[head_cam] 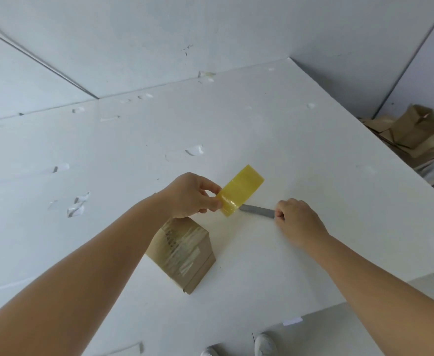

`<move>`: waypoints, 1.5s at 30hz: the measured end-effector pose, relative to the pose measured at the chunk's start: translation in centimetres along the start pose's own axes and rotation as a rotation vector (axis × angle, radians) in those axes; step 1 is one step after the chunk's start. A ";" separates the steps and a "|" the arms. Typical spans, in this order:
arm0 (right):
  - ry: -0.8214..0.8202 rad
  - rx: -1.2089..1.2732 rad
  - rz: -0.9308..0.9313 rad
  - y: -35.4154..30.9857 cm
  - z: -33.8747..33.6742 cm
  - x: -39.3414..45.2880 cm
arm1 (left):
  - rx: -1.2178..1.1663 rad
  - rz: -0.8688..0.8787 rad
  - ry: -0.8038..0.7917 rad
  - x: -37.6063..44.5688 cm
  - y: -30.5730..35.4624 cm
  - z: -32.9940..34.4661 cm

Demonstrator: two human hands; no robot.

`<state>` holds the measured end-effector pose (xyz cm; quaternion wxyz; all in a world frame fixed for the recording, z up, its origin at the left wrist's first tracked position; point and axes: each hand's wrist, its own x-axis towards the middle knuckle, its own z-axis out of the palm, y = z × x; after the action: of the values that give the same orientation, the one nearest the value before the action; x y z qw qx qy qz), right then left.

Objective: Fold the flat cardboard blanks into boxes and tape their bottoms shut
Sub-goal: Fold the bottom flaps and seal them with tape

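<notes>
A small brown cardboard box [185,253] stands on the white table [262,129], its taped side up, partly hidden by my left forearm. My left hand [189,196] holds a yellowish roll of clear tape [240,190] above the table, fingers and thumb pinching its near edge. My right hand [298,218] grips the end of a grey knife-like blade [258,211], whose tip reaches the lower edge of the roll. A strip of clear tape seems to run from the roll toward the box, but it is hard to make out.
Scraps of old tape [75,208] dot the table's left and far parts. A heap of folded cardboard boxes [414,132] lies on the floor beyond the table's right edge. White wall panels rise behind. A flat cardboard piece [126,350] shows at the bottom edge.
</notes>
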<state>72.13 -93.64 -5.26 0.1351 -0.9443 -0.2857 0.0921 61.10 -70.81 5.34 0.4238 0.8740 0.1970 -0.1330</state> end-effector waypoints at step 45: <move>-0.174 -0.234 -0.069 -6.5 -1.2 -3.3 | -0.206 0.110 0.205 -0.2 -1.1 0.6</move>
<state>66.39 -90.51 -1.85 0.0020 -0.9316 -0.3375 0.1351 60.36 -70.75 4.28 0.4953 0.8444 0.2039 0.0013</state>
